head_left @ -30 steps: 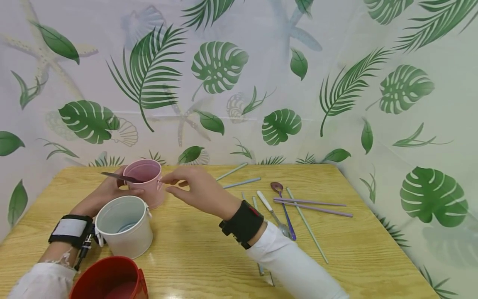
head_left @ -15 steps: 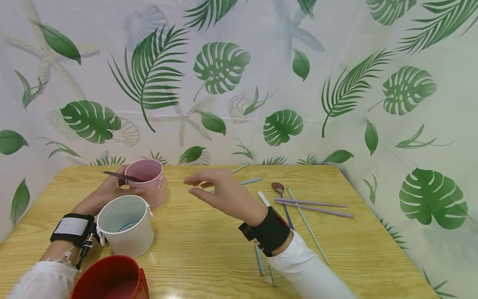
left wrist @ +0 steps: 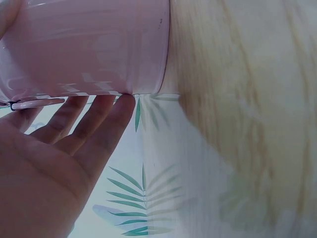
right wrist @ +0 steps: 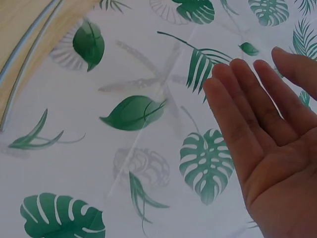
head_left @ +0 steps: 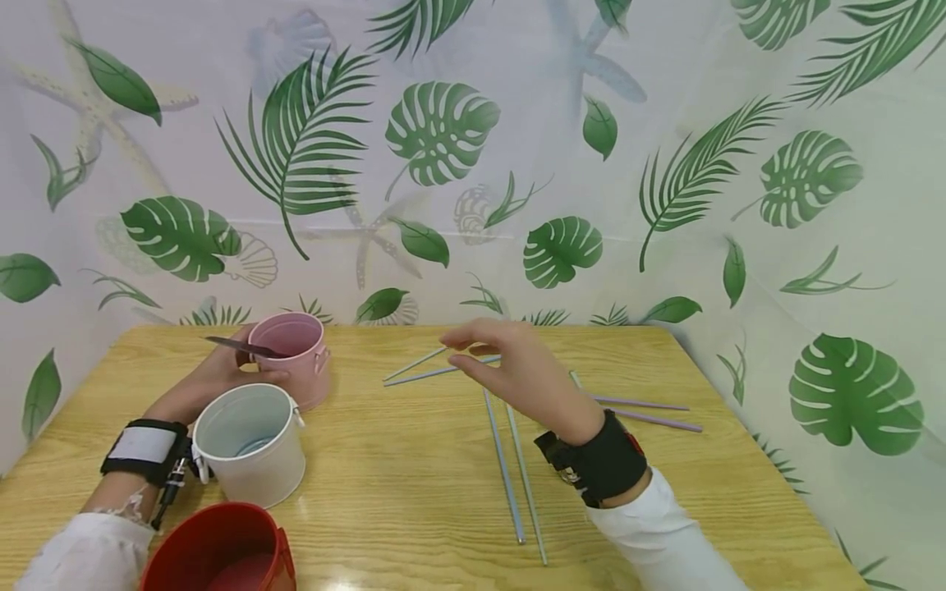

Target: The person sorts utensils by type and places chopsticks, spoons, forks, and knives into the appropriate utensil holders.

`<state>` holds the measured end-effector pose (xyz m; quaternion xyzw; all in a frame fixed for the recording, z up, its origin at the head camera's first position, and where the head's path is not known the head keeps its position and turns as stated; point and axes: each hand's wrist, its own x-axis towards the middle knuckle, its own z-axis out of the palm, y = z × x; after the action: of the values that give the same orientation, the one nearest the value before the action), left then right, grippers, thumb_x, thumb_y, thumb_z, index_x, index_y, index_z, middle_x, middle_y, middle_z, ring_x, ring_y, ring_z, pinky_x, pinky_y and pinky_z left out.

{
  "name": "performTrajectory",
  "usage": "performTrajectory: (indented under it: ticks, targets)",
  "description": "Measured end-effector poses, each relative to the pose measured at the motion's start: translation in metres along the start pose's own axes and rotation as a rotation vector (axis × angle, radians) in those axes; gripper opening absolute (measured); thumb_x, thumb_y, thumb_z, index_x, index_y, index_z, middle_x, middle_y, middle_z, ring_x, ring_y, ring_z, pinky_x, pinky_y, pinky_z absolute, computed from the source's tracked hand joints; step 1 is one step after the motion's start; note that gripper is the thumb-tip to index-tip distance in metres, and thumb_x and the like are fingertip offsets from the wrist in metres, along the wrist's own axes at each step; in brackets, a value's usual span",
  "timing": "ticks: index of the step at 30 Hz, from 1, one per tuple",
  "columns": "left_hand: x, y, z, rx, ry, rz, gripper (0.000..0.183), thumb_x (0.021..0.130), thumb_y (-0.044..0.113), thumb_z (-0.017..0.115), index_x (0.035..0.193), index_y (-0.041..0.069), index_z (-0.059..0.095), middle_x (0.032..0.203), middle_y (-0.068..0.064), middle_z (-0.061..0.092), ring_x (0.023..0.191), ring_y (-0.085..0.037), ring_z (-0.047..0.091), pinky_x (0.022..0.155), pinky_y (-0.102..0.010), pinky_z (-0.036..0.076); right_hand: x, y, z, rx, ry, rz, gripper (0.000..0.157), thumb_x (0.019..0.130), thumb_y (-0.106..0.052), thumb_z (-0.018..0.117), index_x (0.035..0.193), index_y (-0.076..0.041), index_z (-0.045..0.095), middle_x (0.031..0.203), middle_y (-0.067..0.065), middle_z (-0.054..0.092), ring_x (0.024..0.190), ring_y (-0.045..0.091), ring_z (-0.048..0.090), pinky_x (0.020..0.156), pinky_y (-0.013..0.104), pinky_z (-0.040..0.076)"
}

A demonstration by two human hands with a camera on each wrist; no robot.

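Observation:
On the left of the head view, my left hand [head_left: 203, 382] holds the pink bucket [head_left: 305, 379] at its side. In the left wrist view, its fingers [left wrist: 101, 116] lie against the wall of the bucket [left wrist: 89, 49], with part of the thumb at the upper left corner. A dark, blade-like knife [head_left: 240, 345] leans out over the bucket's rim to the left, its lower end hidden inside. My right hand [head_left: 528, 373] hovers over the middle right of the table, fingers loosely bent and holding nothing. In the right wrist view the palm and fingers [right wrist: 262, 109] are bare.
A white bucket [head_left: 269, 474] and a red bucket [head_left: 194, 546] stand nearer me on the wooden table [head_left: 399, 492]. Blue and green chopsticks [head_left: 504, 468] lie mid-table, others [head_left: 417, 377] farther back. Purple chopsticks [head_left: 654, 417] lie to the right, partly behind my right hand.
My right hand has moved away from the pink bucket's handle to the right, and now covers the spoons seen earlier. The left hand and the buckets have stayed put.

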<state>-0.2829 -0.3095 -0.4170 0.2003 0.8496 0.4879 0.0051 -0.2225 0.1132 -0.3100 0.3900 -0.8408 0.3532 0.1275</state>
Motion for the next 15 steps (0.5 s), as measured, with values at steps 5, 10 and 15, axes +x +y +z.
performTrajectory:
  ticks: [5, 10, 15]
  targets:
    - [0.0, -0.001, 0.0, 0.0, -0.004, 0.003, 0.08, 0.092, 0.018, 0.079, 0.158, 0.013, 0.033, 0.147, -0.017, 0.052, 0.121, -0.027, 0.05, 0.094, -0.032, 0.048, -0.015, 0.013, -0.02, -0.021, 0.034, 0.036, 0.024, 0.094, -0.003, 0.074, 0.118, -0.006, 0.075, 0.119, 0.008, 0.074, 0.112, 0.022, 0.069, 0.095, 0.036, 0.056]
    - [0.0, -0.002, 0.002, 0.02, 0.023, 0.008, 0.081, 0.092, 0.017, 0.079, 0.159, 0.012, 0.033, 0.15, -0.017, 0.05, 0.123, -0.025, 0.048, 0.093, -0.035, 0.047, -0.029, 0.026, -0.039, -0.049, 0.07, 0.095, 0.024, 0.095, -0.005, 0.074, 0.119, -0.006, 0.075, 0.119, 0.008, 0.074, 0.106, 0.023, 0.071, 0.095, 0.043, 0.057]
    - [0.0, -0.004, 0.002, 0.029, 0.021, 0.002, 0.082, 0.092, 0.016, 0.079, 0.159, 0.009, 0.032, 0.149, -0.02, 0.049, 0.123, -0.028, 0.048, 0.091, -0.031, 0.048, -0.046, 0.04, -0.059, -0.114, 0.101, 0.168, 0.022, 0.094, -0.004, 0.074, 0.116, -0.006, 0.075, 0.117, 0.008, 0.074, 0.099, 0.022, 0.072, 0.092, 0.045, 0.058]
